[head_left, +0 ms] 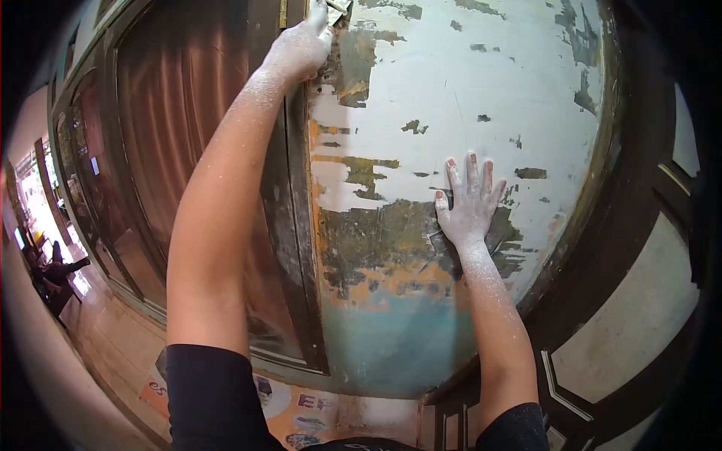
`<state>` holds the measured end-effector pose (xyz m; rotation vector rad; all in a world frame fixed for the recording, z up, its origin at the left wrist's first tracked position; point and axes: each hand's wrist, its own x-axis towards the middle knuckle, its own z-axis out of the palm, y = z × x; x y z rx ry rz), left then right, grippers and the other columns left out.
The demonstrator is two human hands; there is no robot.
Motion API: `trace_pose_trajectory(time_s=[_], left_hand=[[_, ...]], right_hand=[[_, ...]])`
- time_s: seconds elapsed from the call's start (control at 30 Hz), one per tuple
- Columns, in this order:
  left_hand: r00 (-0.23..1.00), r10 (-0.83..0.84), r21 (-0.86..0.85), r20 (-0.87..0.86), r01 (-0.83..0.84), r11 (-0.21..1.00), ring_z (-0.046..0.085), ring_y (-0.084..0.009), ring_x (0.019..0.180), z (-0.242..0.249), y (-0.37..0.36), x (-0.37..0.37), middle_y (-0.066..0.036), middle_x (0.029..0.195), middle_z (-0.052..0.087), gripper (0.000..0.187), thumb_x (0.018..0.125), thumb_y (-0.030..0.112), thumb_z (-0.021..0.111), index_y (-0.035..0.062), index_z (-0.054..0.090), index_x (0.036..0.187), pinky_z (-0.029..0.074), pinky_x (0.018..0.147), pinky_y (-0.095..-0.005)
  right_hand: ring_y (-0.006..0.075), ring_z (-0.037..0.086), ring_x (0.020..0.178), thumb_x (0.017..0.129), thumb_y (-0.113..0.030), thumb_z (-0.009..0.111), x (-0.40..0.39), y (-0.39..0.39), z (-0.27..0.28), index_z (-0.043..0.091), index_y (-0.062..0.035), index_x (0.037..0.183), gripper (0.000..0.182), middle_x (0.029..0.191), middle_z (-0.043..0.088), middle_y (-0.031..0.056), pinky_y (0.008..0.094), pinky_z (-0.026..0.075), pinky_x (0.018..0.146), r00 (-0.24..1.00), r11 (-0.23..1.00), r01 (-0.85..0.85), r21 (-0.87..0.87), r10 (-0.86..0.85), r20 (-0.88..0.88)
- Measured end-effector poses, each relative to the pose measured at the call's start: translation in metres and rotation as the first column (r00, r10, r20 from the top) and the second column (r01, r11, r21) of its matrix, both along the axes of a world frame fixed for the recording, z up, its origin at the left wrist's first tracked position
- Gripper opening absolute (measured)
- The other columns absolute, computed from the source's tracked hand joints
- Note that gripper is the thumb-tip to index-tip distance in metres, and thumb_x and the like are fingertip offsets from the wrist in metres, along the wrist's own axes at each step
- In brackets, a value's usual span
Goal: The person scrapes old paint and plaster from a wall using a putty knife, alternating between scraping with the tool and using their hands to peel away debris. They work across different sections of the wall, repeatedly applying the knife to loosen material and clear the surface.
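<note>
My left hand [301,51], coated in white dust, is raised to the top edge of the view beside the wooden frame. Its fingers are closed on a scraper [340,7], of which only a small pale flat part shows; the rest is cut off or covered. My right hand [471,210], also dusty white, lies flat against the wall with its fingers spread. White coating covers much of the wall [421,83]. Dark grey-green and orange patches show through it, and the wall's bottom part is blue-green.
Left of the wall stand dark wooden framed panels with a brown curtain [180,98] behind glass. A dark panelled door [624,316] is at the right. Printed sheeting [308,410] covers the floor below. A person's leg [68,267] shows at far left.
</note>
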<state>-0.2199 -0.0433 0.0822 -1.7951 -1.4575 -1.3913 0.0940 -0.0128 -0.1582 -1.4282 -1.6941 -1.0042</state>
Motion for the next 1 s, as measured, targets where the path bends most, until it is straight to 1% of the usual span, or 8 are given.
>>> trace_pose_trajectory(time_s=[0.07, 0.43, 0.5, 0.53, 0.67, 0.77, 0.8, 1.0], left_hand=[[0.993, 0.104, 0.218, -0.06, -0.089, 0.972, 0.068, -0.032, 0.064, -0.004, 0.018, 0.0, -0.026, 0.095, 0.07, 0.058, 0.102, 0.029, 0.043, 0.0178, 0.03, 0.157, 0.055, 0.076, -0.0442], [0.973, 0.156, 0.027, -0.171, -0.153, 0.988, 0.059, -0.0459, 0.115, 0.038, 0.002, 0.0, -0.03, 0.126, 0.061, 0.054, 0.101, 0.031, 0.043, 0.0053, 0.041, 0.149, 0.047, 0.1, -0.0488], [0.978, 0.007, 0.252, -0.207, 0.046, 0.967, 0.064, -0.0395, 0.111, 0.043, 0.009, -0.006, -0.025, 0.131, 0.06, 0.048, 0.099, 0.024, 0.043, 0.0045, 0.048, 0.143, 0.052, 0.098, -0.044], [0.994, 0.073, 0.116, -0.084, -0.063, 0.991, 0.055, -0.0401, 0.125, 0.054, 0.012, -0.005, -0.021, 0.15, 0.045, 0.051, 0.103, 0.026, 0.036, 0.0159, 0.037, 0.153, 0.046, 0.107, -0.0407], [0.976, -0.019, 0.211, -0.219, 0.066, 0.975, 0.054, -0.0397, 0.128, 0.069, 0.013, -0.007, -0.021, 0.15, 0.045, 0.049, 0.103, 0.027, 0.037, 0.02, 0.04, 0.151, 0.045, 0.108, -0.0396], [0.999, 0.029, -0.103, 0.022, -0.026, 0.994, 0.07, -0.0291, 0.07, 0.073, -0.036, 0.023, -0.017, 0.098, 0.071, 0.048, 0.105, 0.036, 0.037, 0.0205, 0.043, 0.15, 0.059, 0.065, -0.0405], [0.993, -0.037, -0.127, 0.113, 0.051, 0.991, 0.06, -0.0209, 0.049, 0.078, -0.032, 0.021, -0.012, 0.075, 0.066, 0.046, 0.106, 0.041, 0.036, 0.023, 0.046, 0.147, 0.051, 0.046, -0.0365], [0.981, -0.142, -0.035, 0.134, 0.148, 0.988, 0.054, -0.0191, 0.048, 0.095, -0.008, 0.014, -0.011, 0.07, 0.061, 0.041, 0.107, 0.044, 0.035, 0.0211, 0.056, 0.134, 0.046, 0.044, -0.0351]], right_hand=[[0.0284, 0.0, 0.155, 0.096, -0.051, 0.053, 0.001, 0.002, -0.001, 0.032, -0.0379, 0.156, 0.065, 0.168, 0.011, 0.0006, 0.0625, -0.004, 0.121, 1.0, 1.0, -0.008, 0.001, 0.008, -0.004], [0.0297, 0.001, 0.155, 0.096, -0.05, 0.054, 0.001, 0.006, -0.007, 0.034, -0.0379, 0.155, 0.064, 0.168, 0.013, 0.001, 0.0627, -0.003, 0.122, 0.998, 0.997, -0.057, 0.05, 0.057, -0.018], [0.0296, 0.001, 0.155, 0.096, -0.05, 0.054, 0.002, 0.004, -0.008, 0.034, -0.0381, 0.155, 0.064, 0.168, 0.014, 0.0009, 0.0628, -0.002, 0.122, 0.998, 0.997, -0.058, 0.053, 0.059, -0.015], [0.0295, 0.002, 0.155, 0.096, -0.05, 0.055, 0.001, 0.004, -0.006, 0.034, -0.0382, 0.155, 0.064, 0.167, 0.014, 0.0009, 0.0628, -0.002, 0.122, 0.998, 0.996, -0.062, 0.063, 0.063, -0.013], [0.0291, 0.002, 0.155, 0.096, -0.05, 0.054, 0.002, 0.006, -0.007, 0.034, -0.0384, 0.155, 0.063, 0.167, 0.015, 0.0007, 0.0629, -0.001, 0.122, 0.996, 0.994, -0.084, 0.067, 0.086, -0.028], [0.0287, 0.003, 0.155, 0.096, -0.049, 0.054, 0.002, 0.005, -0.008, 0.033, -0.0388, 0.155, 0.063, 0.167, 0.014, 0.0005, 0.0627, -0.002, 0.122, 0.995, 0.994, -0.092, 0.066, 0.094, -0.034], [0.0285, 0.003, 0.155, 0.096, -0.05, 0.053, 0.002, 0.005, -0.008, 0.033, -0.039, 0.155, 0.063, 0.167, 0.014, 0.0003, 0.0626, -0.002, 0.122, 0.995, 0.994, -0.09, 0.064, 0.092, -0.032], [0.0282, 0.004, 0.155, 0.097, -0.052, 0.052, 0.003, 0.004, -0.006, 0.032, -0.0393, 0.156, 0.063, 0.168, 0.014, 0.0, 0.0623, -0.001, 0.122, 0.997, 0.998, -0.069, 0.013, 0.069, -0.022]])
